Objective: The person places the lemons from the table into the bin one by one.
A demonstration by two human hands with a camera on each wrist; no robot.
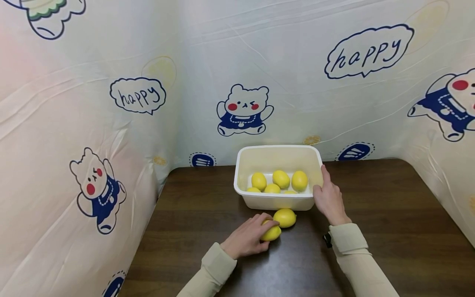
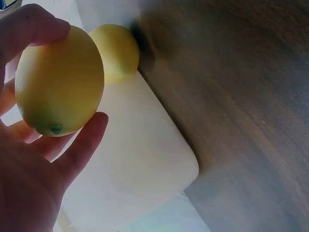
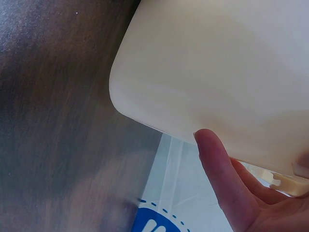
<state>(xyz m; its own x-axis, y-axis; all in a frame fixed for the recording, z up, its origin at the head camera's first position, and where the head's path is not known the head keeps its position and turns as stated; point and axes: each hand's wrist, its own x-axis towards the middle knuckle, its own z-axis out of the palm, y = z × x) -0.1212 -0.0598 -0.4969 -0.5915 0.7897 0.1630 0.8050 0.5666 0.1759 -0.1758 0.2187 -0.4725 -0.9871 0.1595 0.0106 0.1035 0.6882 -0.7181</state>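
My left hand [image 1: 249,236] grips a yellow lemon [image 1: 271,232] in front of the white plastic tub [image 1: 280,202]. In the left wrist view, the fingers and thumb curl round that lemon [image 2: 60,82]. A second lemon [image 1: 284,218] lies on the table just beyond it, close to the tub's front wall. Several lemons [image 1: 281,179] are inside the tub, some partly hidden by its front rim. At the tub's right end, my right hand [image 1: 330,201] holds the rim and side. The right wrist view has one finger [image 3: 215,164] against the tub's outer wall [image 3: 193,82].
The tub stands near the back of a dark brown wooden table [image 1: 386,231]. Pale cloth [image 1: 200,74] printed with bears and "happy" bubbles hangs behind the table and along both sides. A small dark object [image 1: 327,239] shows at the right cuff.
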